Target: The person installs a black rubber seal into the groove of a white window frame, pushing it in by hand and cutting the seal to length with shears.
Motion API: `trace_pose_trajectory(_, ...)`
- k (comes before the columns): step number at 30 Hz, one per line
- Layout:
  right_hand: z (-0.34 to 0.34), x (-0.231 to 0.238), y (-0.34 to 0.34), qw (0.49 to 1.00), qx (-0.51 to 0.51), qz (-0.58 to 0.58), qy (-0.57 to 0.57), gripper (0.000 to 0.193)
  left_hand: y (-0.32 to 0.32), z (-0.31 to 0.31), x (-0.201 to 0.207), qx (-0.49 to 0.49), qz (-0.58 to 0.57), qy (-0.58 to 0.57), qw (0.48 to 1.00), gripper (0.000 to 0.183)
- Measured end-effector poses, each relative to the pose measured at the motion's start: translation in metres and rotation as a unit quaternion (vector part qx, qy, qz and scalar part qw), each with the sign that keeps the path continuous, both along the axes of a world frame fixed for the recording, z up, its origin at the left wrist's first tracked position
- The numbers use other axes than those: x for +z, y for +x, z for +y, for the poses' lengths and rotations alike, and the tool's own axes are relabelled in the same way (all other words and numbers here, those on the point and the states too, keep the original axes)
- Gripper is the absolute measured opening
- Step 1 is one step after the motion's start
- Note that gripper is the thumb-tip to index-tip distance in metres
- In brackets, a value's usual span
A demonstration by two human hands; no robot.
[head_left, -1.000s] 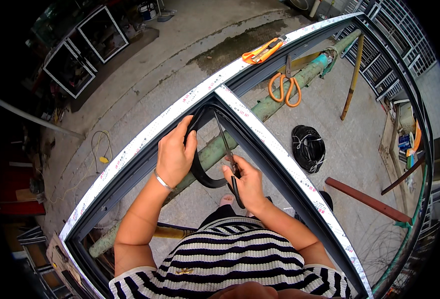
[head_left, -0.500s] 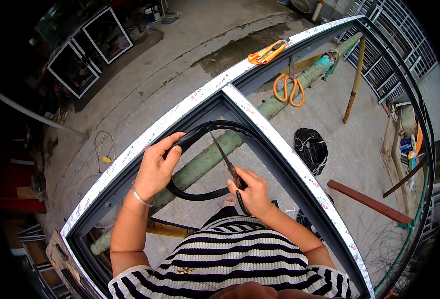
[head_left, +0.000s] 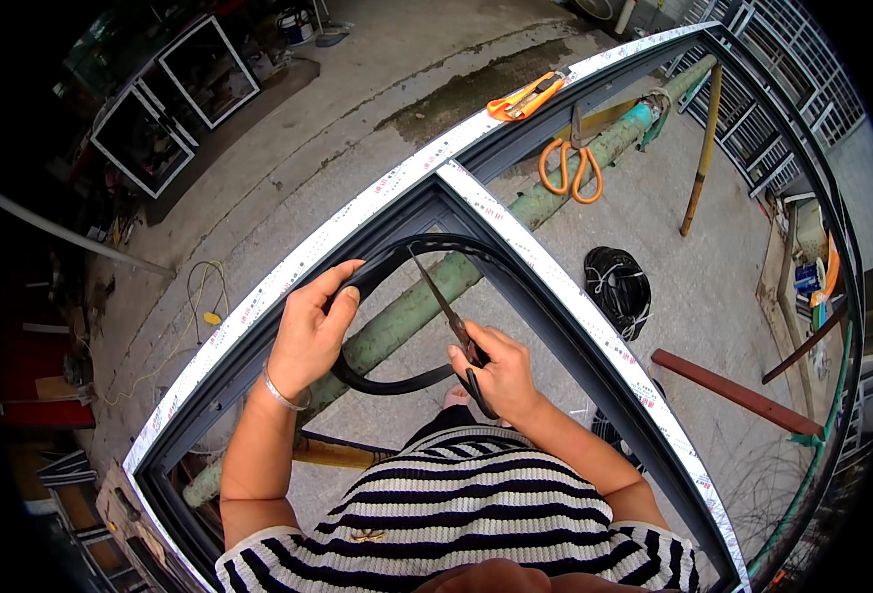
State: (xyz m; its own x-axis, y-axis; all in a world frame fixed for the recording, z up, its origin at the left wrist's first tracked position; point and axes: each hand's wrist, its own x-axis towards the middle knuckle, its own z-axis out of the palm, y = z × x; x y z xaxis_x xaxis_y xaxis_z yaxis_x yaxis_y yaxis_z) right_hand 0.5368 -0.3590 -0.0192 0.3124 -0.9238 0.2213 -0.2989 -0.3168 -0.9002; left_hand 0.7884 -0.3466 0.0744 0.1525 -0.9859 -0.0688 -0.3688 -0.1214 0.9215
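Observation:
A long black rubber seal strip (head_left: pixel 394 384) bends into a loop inside a dark window frame (head_left: pixel 506 228) with white printed film on its faces. My left hand (head_left: pixel 310 326) pinches the strip between thumb and fingers at the loop's left side. Dark-handled scissors (head_left: pixel 437 293) are gripped in my right hand (head_left: pixel 499 374). Their narrow blades point up and left, the tip at the strip's upper run, to the right of my left fingers. Whether the tip touches the rubber, I cannot tell.
Under the frame runs a green pipe (head_left: pixel 397 324). Orange-handled scissors (head_left: pixel 573 168) hang at the inner edge; an orange cutter knife (head_left: pixel 528 96) lies on the far rail. A coil of black strip (head_left: pixel 616 293) rests on the floor, left of a red-brown bar (head_left: pixel 738 393).
The view has shifted slightly. Both hands keep nearly the same grip, with the scissor tip still at the strip.

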Motion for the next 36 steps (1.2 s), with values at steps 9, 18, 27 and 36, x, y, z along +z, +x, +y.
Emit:
trace_pose_trajectory(9, -0.001, -0.002, 0.000, 1.000, 0.004, 0.004, -0.004, 0.034, 0.000, 0.000, -0.001, 0.006, 0.013, 0.001, 1.000, 0.035)
trace_pose_trajectory(18, 0.003, -0.012, 0.004, 1.000, 0.008, -0.010, -0.010, 0.035, 0.002, 0.000, -0.006, 0.007, 0.013, -0.003, 1.000, 0.034)
trace_pose_trajectory(27, 0.000, -0.007, 0.005, 1.000, 0.003, -0.013, -0.007, 0.036, 0.002, -0.001, -0.005, 0.010, 0.021, -0.002, 1.000, 0.033)
trace_pose_trajectory(36, 0.000, -0.006, 0.008, 1.000, 0.013, -0.019, 0.006, 0.034, -0.001, 0.000, -0.005, 0.012, 0.033, 0.005, 0.999, 0.034)
